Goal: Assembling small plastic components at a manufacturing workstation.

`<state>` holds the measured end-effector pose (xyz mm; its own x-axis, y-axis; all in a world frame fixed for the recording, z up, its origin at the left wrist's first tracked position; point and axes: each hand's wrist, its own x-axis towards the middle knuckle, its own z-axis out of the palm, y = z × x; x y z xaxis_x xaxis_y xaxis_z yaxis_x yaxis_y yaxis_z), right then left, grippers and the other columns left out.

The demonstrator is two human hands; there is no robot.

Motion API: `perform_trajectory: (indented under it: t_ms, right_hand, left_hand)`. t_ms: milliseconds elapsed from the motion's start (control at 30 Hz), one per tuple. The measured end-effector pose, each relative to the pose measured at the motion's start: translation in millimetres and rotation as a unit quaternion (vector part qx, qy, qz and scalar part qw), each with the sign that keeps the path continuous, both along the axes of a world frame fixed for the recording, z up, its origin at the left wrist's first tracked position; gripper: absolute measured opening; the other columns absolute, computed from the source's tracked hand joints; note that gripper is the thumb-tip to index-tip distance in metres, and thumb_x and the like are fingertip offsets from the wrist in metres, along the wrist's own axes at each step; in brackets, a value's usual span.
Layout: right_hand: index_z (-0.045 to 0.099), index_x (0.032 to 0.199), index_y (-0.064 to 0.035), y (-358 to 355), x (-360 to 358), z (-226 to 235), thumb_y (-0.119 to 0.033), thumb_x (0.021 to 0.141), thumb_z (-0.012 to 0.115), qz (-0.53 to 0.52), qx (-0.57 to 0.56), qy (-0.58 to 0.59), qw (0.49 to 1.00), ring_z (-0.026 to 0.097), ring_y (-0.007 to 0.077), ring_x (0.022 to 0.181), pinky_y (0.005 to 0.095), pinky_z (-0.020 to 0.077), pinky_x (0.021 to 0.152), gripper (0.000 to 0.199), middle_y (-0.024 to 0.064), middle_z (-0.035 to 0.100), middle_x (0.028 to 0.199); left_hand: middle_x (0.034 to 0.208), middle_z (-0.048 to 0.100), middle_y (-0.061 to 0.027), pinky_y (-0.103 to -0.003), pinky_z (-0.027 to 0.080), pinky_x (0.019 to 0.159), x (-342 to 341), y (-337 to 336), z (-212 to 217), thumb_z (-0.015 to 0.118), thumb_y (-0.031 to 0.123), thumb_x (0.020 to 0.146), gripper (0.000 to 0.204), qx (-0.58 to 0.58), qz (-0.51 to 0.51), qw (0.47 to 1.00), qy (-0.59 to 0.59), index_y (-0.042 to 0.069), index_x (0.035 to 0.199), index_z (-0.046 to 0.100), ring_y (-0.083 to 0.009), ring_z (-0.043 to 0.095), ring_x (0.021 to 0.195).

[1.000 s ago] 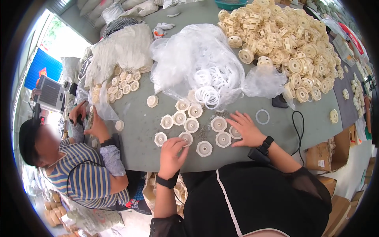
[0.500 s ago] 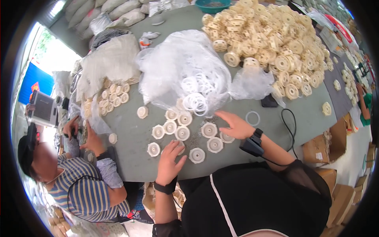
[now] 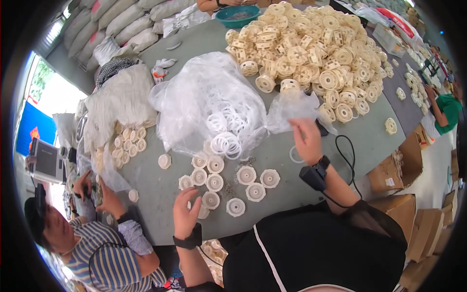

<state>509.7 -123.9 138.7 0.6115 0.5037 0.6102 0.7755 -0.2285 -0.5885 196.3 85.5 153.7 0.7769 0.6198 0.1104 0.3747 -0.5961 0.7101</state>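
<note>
My left hand [image 3: 186,213] is at the near left of a loose group of round cream plastic wheels [image 3: 214,182], its thumb and fingers apart. Its fingertips are beside a wheel [image 3: 210,200] and another partly covered one; whether they touch is unclear. My right hand [image 3: 307,140] is raised, fingers extended and nothing visible in them, near a crumpled clear plastic bag [image 3: 287,111]. Just left of it lies a single thin white ring [image 3: 295,154]. More white rings [image 3: 227,144] spill from a large clear bag [image 3: 194,97]. Small grey metal pieces [image 3: 230,188] are scattered between the wheels.
A big heap of cream spools [image 3: 301,53] covers the far right of the table [image 3: 160,214]. A teal basin [image 3: 237,18] stands at the far edge. A black cable [image 3: 351,158] curls at right, above cardboard boxes [image 3: 396,168]. A co-worker in stripes [image 3: 112,248] sits at left.
My right hand has lifted off the wheels and moved right and away from me, uncovering a wheel. My left hand has drawn back slightly, exposing another wheel. The whole view has shifted.
</note>
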Motion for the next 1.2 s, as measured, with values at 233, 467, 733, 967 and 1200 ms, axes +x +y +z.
perform_trajectory:
  t_ms: [233, 467, 733, 967, 1200]
  right_hand:
    - [0.06, 0.09, -0.0045, -27.1, 63.0, 12.2, -0.006, 0.079, 0.049, -0.173, -0.041, 0.026, 0.984, 0.055, 0.0321, 0.086, 0.0394, 0.0433, 0.076, 0.015, 0.0132, 0.059, 0.088]
    - [0.06, 0.09, -0.0014, -18.7, 80.7, -24.9, -0.008, 0.079, 0.047, 0.012, -0.137, 0.092, 0.986, 0.056, 0.0311, 0.088, 0.036, 0.0441, 0.078, 0.019, 0.0147, 0.06, 0.091]
    - [0.061, 0.094, -0.0043, 3.9, 95.6, -39.6, -0.012, 0.077, 0.053, 0.082, -0.46, -0.115, 0.876, 0.058, 0.0315, 0.086, 0.0388, 0.0465, 0.071, 0.02, 0.0148, 0.061, 0.096]
    - [0.057, 0.104, -0.0027, 14.1, 103.1, -61.2, -0.021, 0.086, 0.048, 0.121, -0.282, 0.021, 0.952, 0.048, 0.0344, 0.106, 0.0403, 0.0353, 0.094, 0.027, 0.0191, 0.055, 0.107]
    - [0.061, 0.097, -0.0053, 31.8, 158.6, -130.6, -0.018, 0.077, 0.053, 0.051, -0.283, 0.031, 0.957, 0.056, 0.0355, 0.091, 0.042, 0.0431, 0.082, 0.025, 0.0182, 0.06, 0.095]
  left_hand:
    - [0.103, 0.059, -0.0143, -0.035, 0.042, 0.086, -1.2, -10.9, -7.9, 0.061, 0.007, 0.075, 0.021, 0.011, -0.009, 1.0, 0.006, 0.001, 0.095, 0.061, -0.0298, 0.055, 0.097]
    - [0.101, 0.059, -0.0142, -0.034, 0.042, 0.086, -18.0, -20.4, -18.6, 0.06, 0.005, 0.074, 0.019, -0.024, 0.034, 0.999, -0.006, 0.0, 0.093, 0.061, -0.0297, 0.056, 0.097]
    - [0.101, 0.06, -0.0128, -0.035, 0.044, 0.083, -28.8, -23.3, -19.3, 0.061, 0.008, 0.074, 0.019, 0.017, 0.04, 0.999, -0.013, 0.002, 0.091, 0.061, -0.0306, 0.056, 0.095]
    - [0.097, 0.061, -0.0111, -0.035, 0.047, 0.076, -33.5, -28.5, -17.4, 0.062, 0.009, 0.074, 0.018, 0.031, 0.065, 0.997, -0.024, 0.002, 0.091, 0.061, -0.0295, 0.058, 0.088]
    - [0.095, 0.061, -0.0099, -0.035, 0.047, 0.073, -41.4, -28.2, -21.6, 0.061, 0.012, 0.076, 0.017, 0.054, 0.082, 0.995, -0.037, 0.003, 0.09, 0.061, -0.029, 0.058, 0.087]
